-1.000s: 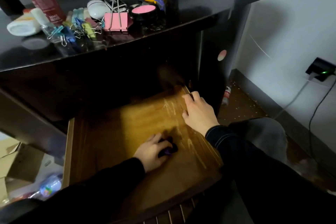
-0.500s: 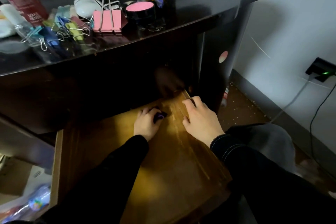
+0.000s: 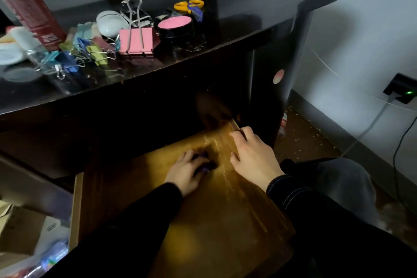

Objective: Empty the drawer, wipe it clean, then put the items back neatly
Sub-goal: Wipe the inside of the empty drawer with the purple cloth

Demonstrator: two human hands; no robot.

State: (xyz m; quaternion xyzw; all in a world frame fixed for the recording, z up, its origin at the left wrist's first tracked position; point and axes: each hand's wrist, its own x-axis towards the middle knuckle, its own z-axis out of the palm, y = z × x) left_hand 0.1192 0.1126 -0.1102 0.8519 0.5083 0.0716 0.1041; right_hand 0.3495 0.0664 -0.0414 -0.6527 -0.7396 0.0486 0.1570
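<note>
Drawer: the drawer (image 3: 203, 221) is pulled out under the desk, lower centre of the frame; its wooden floor is bare and brightly lit in the middle.
Left hand: the left hand (image 3: 184, 172) is palm down on the drawer floor near the back, its fingers curled over a cloth.
Cloth: the cloth (image 3: 206, 163) is a small dark purple wad, mostly hidden under the fingers and lying on the wood just left of the right hand.
Right hand: the right hand (image 3: 253, 157) lies on the drawer's right edge, fingers bent over the rim and gripping it, thumb pointing inward.
Sleeves: both are dark; the right cuff has pale stitching.
Desk: the desk (image 3: 259, 2) is glossy black and fills the upper half of the frame, with the loose things gathered at upper left.
Big clip: the big clip (image 3: 135, 40) is pink, with its wire handles standing up.
Small clips: the small clips (image 3: 90, 54) are a tangle of blue, green and dull red, just left of the big clip.
Tin: the tin (image 3: 174, 27) is round and black with a pink top, just right of the big clip.
Scissors: the scissors (image 3: 189, 5) have yellow handles and lie behind the tin.
Oval: the oval (image 3: 110, 23) is white and sits behind the clips.
Bottle: the bottle (image 3: 29, 7) is dark red, at far upper left.
Tube: the tube (image 3: 13, 45) is white and lies at the left edge.
Sticker: the sticker (image 3: 278, 76) is a pink disc on the desk's side panel.
Charger: the charger (image 3: 401, 88) is on the wall at right, with a green light on and cables hanging from it.
Box: the box (image 3: 18, 228) is cardboard, at lower left beside the drawer.
</note>
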